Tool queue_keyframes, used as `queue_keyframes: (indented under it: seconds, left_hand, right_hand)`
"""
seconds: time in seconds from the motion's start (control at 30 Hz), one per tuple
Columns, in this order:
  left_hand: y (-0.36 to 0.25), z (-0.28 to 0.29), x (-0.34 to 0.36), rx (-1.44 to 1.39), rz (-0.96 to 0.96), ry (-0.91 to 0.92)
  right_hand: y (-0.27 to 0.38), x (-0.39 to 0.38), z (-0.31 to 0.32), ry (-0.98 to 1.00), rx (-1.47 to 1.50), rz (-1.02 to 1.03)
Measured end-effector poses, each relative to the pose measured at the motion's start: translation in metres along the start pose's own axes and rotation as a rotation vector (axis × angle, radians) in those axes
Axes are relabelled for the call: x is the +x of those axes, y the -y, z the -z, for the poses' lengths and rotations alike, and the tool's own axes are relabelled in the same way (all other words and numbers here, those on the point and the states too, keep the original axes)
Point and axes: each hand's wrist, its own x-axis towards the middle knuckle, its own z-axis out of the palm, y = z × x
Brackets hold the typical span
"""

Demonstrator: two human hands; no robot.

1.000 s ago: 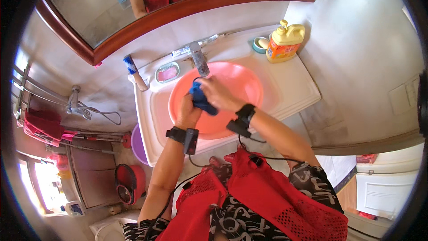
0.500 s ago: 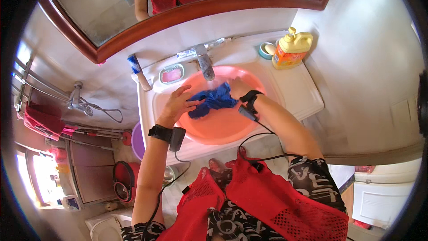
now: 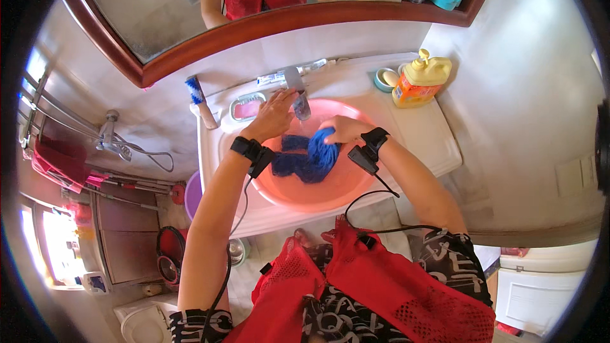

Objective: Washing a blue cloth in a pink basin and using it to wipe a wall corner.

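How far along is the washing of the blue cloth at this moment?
Done: the blue cloth lies in the pink basin set in the sink, and it looks wet. In hand: the right hand grips the bunched cloth while the left hand reaches the tap. Left: the cloth is not yet wrung or lifted out; whether water runs is unclear.

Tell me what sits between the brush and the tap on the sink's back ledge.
In the head view, a soap dish holding a pink bar lies between the brush and the tap, just ahead of the left hand.
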Motion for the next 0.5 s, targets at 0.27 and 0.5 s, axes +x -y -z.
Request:
queue_keyframes:
  seconds: [0.27, 0.5]
  left_hand:
    - [-0.012, 0.02, -0.043, -0.239, 0.068, 0.027]
    - [-0.008, 0.041, -0.104, -0.401, 0.396, 0.202]
  right_hand:
    - [0.034, 0.045, -0.081, 0.395, -0.304, 0.102]
    - [-0.021, 0.011, -0.036, -0.413, -0.735, -0.236]
